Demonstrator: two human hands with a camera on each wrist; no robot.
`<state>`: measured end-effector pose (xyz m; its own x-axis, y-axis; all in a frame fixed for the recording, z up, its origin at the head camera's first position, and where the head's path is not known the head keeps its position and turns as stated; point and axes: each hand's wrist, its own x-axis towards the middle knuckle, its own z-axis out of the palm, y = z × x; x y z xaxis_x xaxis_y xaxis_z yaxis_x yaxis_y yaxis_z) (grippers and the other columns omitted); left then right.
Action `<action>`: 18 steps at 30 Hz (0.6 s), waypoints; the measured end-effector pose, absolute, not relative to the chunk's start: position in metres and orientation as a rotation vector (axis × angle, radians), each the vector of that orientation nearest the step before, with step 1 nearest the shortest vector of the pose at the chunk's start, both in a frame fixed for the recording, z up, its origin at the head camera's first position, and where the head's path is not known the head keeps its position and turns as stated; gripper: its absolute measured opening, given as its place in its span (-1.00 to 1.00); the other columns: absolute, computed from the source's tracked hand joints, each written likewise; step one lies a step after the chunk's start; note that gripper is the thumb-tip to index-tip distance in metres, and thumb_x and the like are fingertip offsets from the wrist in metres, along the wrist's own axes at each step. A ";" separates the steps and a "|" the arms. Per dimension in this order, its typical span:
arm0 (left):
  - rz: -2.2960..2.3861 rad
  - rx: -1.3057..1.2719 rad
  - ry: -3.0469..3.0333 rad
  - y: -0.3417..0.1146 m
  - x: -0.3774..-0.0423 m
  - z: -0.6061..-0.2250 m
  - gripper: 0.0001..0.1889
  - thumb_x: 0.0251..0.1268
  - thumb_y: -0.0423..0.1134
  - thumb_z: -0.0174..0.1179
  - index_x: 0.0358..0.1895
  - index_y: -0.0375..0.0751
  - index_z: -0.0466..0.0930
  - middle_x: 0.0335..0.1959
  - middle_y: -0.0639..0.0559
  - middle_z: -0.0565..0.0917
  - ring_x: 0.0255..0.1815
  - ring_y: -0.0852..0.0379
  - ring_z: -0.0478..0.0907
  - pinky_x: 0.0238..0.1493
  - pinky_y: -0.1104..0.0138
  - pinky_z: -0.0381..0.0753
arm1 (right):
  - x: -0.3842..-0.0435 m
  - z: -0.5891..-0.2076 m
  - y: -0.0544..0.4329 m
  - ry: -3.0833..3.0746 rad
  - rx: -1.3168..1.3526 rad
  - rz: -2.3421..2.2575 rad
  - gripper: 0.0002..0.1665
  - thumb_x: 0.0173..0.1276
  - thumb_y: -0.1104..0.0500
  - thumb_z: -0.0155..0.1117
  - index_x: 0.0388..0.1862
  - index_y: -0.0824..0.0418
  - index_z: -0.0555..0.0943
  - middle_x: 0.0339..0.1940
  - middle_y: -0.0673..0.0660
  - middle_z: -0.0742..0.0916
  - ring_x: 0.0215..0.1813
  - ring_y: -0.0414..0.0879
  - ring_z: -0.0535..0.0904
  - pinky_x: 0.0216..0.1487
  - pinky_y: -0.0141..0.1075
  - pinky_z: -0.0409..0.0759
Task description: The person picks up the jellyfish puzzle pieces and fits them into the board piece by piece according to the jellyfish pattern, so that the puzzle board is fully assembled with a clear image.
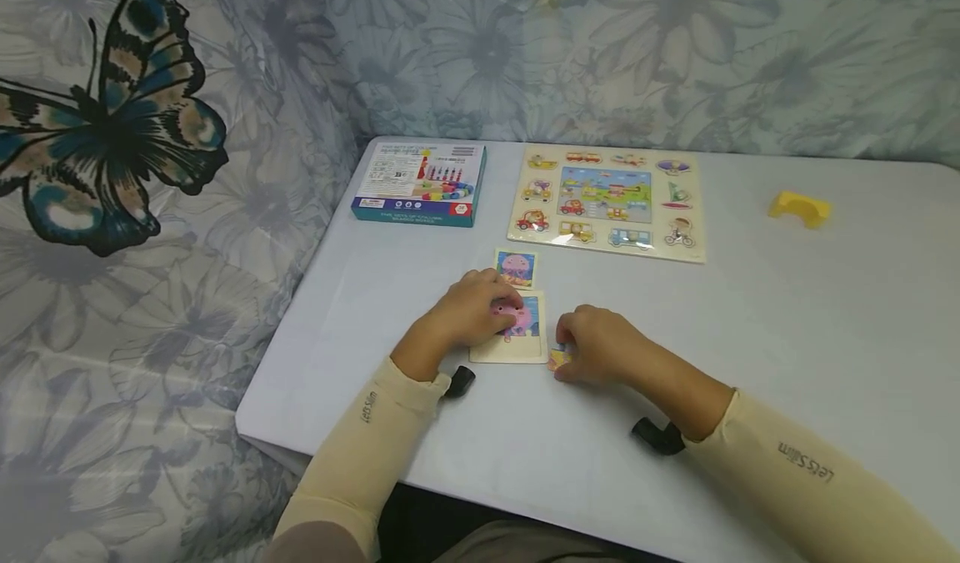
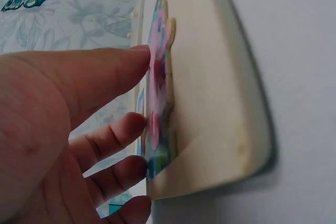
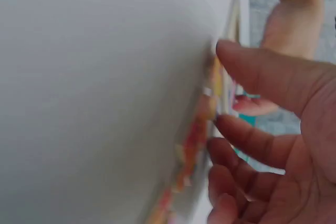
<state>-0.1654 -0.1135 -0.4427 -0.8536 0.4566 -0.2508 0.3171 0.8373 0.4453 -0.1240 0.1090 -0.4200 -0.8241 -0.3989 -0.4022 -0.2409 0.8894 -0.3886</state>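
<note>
A small wooden puzzle board [image 1: 528, 350] lies on the table with pink-and-blue puzzle pieces [image 1: 525, 317] in its upper part; its lower part is bare wood. My left hand [image 1: 474, 309] rests over its left side, thumb and fingertips touching the pieces, as the left wrist view also shows. Just right of the board, my right hand [image 1: 600, 344] pinches a yellow-orange puzzle piece [image 1: 558, 358] at table level between thumb and index finger. More orange and red pieces [image 3: 194, 140] lie by its other fingers, blurred in the right wrist view. Above the board sits a small picture card [image 1: 516, 268] with a pink sea creature.
At the back left is a teal-edged box [image 1: 412, 214]. A large vehicle puzzle board [image 1: 607, 250] lies to its right, and a yellow arch-shaped block [image 1: 801, 208] stands at the far right. Patterned cloth [image 1: 480, 71] hangs behind the white table [image 1: 787, 329].
</note>
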 end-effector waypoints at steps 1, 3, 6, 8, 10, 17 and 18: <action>0.550 0.594 2.664 -0.114 -0.166 -0.442 -0.73 0.40 -0.03 0.30 0.12 0.23 0.71 0.15 0.17 0.54 0.26 0.07 0.37 0.32 0.08 0.40 | -0.120 -0.420 0.110 2.579 -0.470 -0.450 -0.53 0.05 -0.01 0.68 -0.15 0.15 0.68 -0.33 0.02 0.62 -0.24 -0.04 0.50 -0.19 -0.20 0.51; 0.529 0.640 2.652 -0.116 -0.166 -0.441 -0.71 0.43 -0.03 0.27 0.16 0.23 0.69 0.13 0.15 0.53 0.23 0.07 0.37 0.31 0.10 0.41 | -0.115 -0.422 0.112 2.602 -0.482 -0.465 -0.53 0.05 0.02 0.68 -0.14 0.18 0.68 -0.32 0.03 0.62 -0.25 -0.05 0.50 -0.18 -0.20 0.53; 0.513 0.689 2.642 -0.123 -0.164 -0.440 -0.67 0.45 -0.04 0.24 0.23 0.26 0.65 0.14 0.14 0.51 0.22 0.08 0.33 0.30 0.13 0.41 | -0.110 -0.422 0.112 2.609 -0.464 -0.513 -0.54 0.08 0.05 0.65 -0.10 0.19 0.67 -0.30 0.03 0.62 -0.21 -0.04 0.50 -0.13 -0.18 0.54; 0.518 0.679 2.649 -0.128 -0.163 -0.439 -0.65 0.46 -0.03 0.24 0.26 0.27 0.63 0.16 0.14 0.50 0.22 0.08 0.32 0.28 0.13 0.42 | -0.109 -0.420 0.112 2.608 -0.453 -0.549 -0.53 0.11 0.05 0.63 -0.06 0.19 0.67 -0.29 0.03 0.62 -0.18 -0.03 0.50 -0.11 -0.17 0.54; 0.527 0.631 2.671 -0.133 -0.161 -0.437 -0.62 0.44 -0.04 0.27 0.27 0.28 0.62 0.18 0.15 0.50 0.23 0.09 0.31 0.29 0.13 0.42 | -0.108 -0.419 0.111 2.605 -0.463 -0.593 -0.54 0.13 0.07 0.60 -0.03 0.19 0.67 -0.28 0.03 0.63 -0.17 -0.03 0.51 -0.10 -0.18 0.53; 0.505 0.564 2.744 -0.147 -0.160 -0.439 -0.54 0.32 0.00 0.39 0.28 0.18 0.64 0.14 0.15 0.55 0.21 0.09 0.37 0.30 0.13 0.45 | -0.110 -0.418 0.085 2.654 -0.680 -0.688 -0.62 0.18 0.13 0.51 -0.04 0.23 0.73 -0.28 0.01 0.72 -0.19 -0.09 0.57 -0.07 -0.19 0.61; 0.511 0.568 2.747 -0.148 -0.160 -0.439 -0.53 0.32 0.00 0.40 0.28 0.16 0.64 0.14 0.15 0.56 0.21 0.09 0.38 0.30 0.13 0.44 | -0.111 -0.419 0.079 2.675 -0.747 -0.689 -0.66 0.18 0.13 0.51 -0.07 0.23 0.75 -0.27 0.01 0.74 -0.18 -0.09 0.60 -0.06 -0.18 0.63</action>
<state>-0.1596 -0.1478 -0.4393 -0.8805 0.4272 -0.2056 0.3248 0.8595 0.3947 -0.1109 0.0791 -0.4189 -0.8275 -0.5449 -0.1351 -0.4120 0.7528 -0.5133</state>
